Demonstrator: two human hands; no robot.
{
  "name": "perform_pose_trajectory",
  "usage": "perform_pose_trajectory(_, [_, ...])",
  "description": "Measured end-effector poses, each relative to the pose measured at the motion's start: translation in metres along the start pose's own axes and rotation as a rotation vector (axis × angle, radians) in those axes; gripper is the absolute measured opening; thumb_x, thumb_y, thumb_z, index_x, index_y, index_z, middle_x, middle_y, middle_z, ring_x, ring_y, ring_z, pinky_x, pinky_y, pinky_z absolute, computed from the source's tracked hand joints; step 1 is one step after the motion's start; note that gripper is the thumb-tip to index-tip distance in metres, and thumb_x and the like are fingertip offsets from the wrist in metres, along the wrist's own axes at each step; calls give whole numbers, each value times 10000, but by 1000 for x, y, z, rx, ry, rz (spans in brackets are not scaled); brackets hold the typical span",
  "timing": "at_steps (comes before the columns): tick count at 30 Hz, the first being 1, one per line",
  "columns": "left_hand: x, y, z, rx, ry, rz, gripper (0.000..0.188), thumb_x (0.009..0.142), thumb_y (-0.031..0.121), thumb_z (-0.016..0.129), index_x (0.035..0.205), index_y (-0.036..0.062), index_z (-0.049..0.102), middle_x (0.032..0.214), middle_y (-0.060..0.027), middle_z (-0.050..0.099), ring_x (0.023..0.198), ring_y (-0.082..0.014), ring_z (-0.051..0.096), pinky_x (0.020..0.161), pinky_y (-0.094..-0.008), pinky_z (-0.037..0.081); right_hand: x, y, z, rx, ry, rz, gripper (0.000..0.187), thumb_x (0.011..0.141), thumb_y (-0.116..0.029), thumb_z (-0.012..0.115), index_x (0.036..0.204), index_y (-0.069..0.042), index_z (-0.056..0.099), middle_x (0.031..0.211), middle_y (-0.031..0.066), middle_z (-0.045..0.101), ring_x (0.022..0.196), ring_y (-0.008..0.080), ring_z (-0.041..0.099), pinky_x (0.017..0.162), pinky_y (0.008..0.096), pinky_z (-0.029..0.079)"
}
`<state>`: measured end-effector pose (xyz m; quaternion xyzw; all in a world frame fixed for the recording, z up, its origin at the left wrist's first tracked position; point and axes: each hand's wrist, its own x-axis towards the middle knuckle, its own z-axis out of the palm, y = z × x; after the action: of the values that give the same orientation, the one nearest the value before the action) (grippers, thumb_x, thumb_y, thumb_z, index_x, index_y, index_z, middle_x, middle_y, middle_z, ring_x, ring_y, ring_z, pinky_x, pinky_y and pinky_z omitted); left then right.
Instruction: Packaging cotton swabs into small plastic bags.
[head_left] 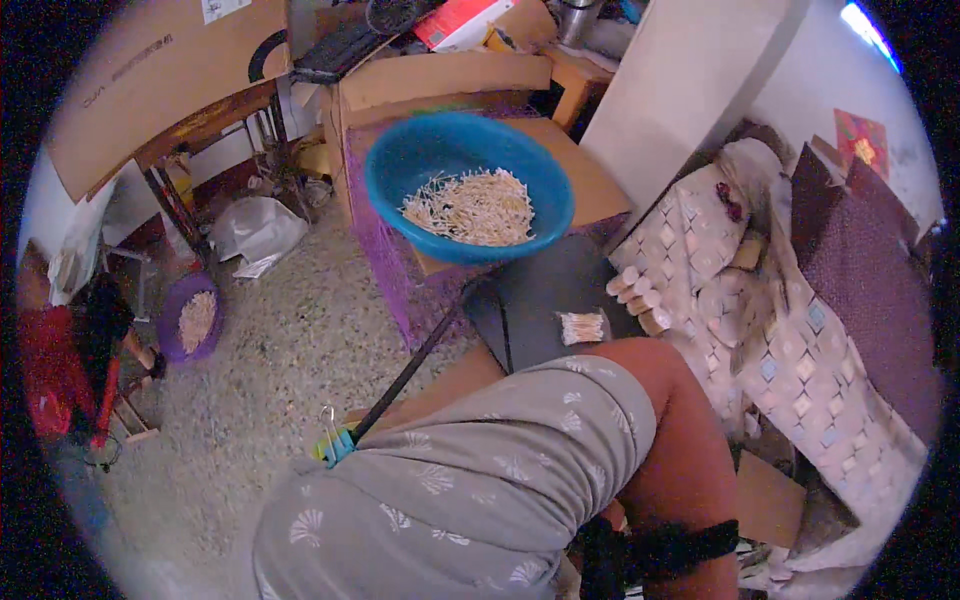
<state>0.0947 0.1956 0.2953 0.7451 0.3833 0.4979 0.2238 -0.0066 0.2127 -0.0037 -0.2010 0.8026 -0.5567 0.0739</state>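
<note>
Neither of my hands can be made out; my grey patterned shorts (450, 470) and bent bare leg (690, 440) fill the lower middle. A black strap (680, 545) crosses the leg near the lower edge, with a small patch of skin beside it that I cannot identify. Beyond my knee lies a dark grey board (530, 305). On it rests a small clear packet of cotton swabs (582, 328). Several pale packed bundles (638, 300) line up at its right edge. Farther back stands a blue basin (390, 195) holding a heap of loose cotton swabs (475, 208).
A cardboard box (580, 170) with purple netting (385, 270) supports the basin. A purple basin (175, 345) of pale sticks stands on the speckled floor (270, 330) at left. Patterned cloth (800, 360) covers the right side. A black rod (410, 370) ends at a binder clip (335, 445).
</note>
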Motion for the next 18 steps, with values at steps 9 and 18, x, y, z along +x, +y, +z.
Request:
perform_pose_trajectory(9, [13,-2,-3,16,-34,21,233,892,226,580,996,21,620,940,-82,650,883,-195,609,789,-337,487,-2,-3,-1,-44,-25,-28,108,904,-140,551,921,-41,591,792,36,602,738,135,579,646,296,486])
perform_pose_trajectory(18, [16,-5,-10,-5,-68,40,231,889,222,580,997,22,623,936,-81,651,872,-187,608,781,-332,489,-4,0,-4,-76,-9,-11,97,899,-127,558,910,-36,589,788,37,599,725,130,575,646,288,484])
